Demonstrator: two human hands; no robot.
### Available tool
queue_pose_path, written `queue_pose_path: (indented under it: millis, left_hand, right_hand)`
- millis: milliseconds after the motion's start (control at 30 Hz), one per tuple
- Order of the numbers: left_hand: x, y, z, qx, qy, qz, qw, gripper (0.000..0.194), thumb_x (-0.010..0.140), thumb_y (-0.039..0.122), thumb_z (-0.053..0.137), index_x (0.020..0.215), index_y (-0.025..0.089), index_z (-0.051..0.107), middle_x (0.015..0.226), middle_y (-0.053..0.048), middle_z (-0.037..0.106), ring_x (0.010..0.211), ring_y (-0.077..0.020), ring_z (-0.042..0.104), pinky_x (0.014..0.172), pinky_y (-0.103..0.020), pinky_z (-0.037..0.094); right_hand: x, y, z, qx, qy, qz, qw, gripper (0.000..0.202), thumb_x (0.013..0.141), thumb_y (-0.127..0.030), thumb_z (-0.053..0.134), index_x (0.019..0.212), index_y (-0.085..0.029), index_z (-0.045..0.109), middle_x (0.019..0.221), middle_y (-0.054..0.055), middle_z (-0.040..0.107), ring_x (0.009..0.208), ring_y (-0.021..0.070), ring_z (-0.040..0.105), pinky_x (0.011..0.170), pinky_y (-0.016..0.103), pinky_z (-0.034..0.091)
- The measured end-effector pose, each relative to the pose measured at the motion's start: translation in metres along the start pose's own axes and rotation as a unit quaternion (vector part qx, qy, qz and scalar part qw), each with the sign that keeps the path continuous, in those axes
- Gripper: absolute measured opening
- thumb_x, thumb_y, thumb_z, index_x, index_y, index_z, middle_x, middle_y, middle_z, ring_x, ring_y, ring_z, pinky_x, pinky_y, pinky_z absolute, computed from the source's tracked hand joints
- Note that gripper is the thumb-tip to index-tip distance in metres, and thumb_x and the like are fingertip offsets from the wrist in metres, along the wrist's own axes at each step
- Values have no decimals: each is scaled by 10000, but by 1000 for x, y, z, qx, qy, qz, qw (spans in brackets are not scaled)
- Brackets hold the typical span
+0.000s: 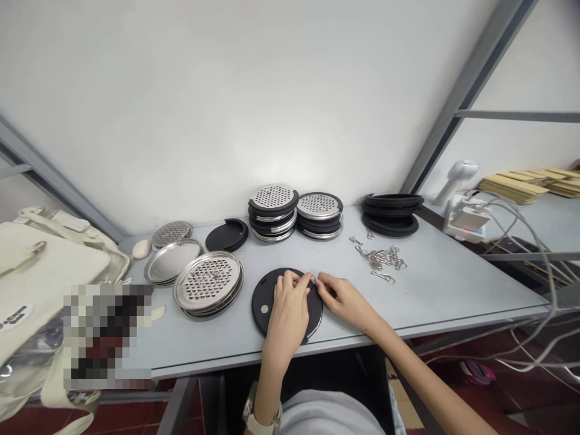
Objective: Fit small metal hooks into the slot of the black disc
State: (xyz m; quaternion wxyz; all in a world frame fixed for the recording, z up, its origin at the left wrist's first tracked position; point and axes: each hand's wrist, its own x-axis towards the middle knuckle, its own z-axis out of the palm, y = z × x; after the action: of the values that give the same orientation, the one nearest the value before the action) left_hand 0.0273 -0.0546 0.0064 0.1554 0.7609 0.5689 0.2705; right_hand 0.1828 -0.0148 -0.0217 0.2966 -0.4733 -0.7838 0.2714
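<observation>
A round black disc with a metal edge showing at its lower right lies flat near the table's front edge. My left hand rests over it, its curled fingers pressing the disc, with the forefinger reaching to the upper right rim. At that rim my right hand pinches a small wire-like metal clip, mostly hidden by the fingertips. Right of the hands lies a loose heap of similar metal clips. On the left are stacked round metal grater plates, with plain metal discs behind them.
Two stacks of grater plates in black holders stand by the wall. Black rings are piled at the back right, and a black holder lies left of the stacks. A cream bag borders the left; cables hang right.
</observation>
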Motion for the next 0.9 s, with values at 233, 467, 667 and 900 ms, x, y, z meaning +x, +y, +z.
queue_pose_path:
  millis: [233,467,667,900]
  left_hand:
    - [0,0,-1,-4,1,4,1000,392,945,140,332,1269,298,486,1023,-53,475,960,-209,452,890,-380,409]
    - [0,0,0,-3,4,3,1000,381,941,131,334,1246,285,503,1016,-58,478,965,-206,459,881,-378,414]
    - [-1,-1,2,5,20,3,1000,312,942,139,337,1173,254,512,1029,-57,482,984,-200,470,894,-376,408]
    - [1,-4,5,0,36,-10,999,201,947,160,349,1123,191,442,1017,-55,490,976,-194,463,898,-373,400]
  right_hand:
    - [0,0,0,-5,2,5,1000,286,934,-326,347,674,-210,377,562,-48,421,495,107,383,504,229,277]
    - [0,-2,-2,0,15,16,1000,296,925,-328,357,657,-205,388,553,-51,409,501,104,380,508,229,286]
    - [1,-1,-3,11,26,16,999,318,929,-342,354,645,-200,372,548,-57,382,508,97,372,518,228,282]
    - [2,-2,-2,8,16,19,1000,330,946,-361,320,659,-205,363,567,-46,409,516,107,385,526,236,284]
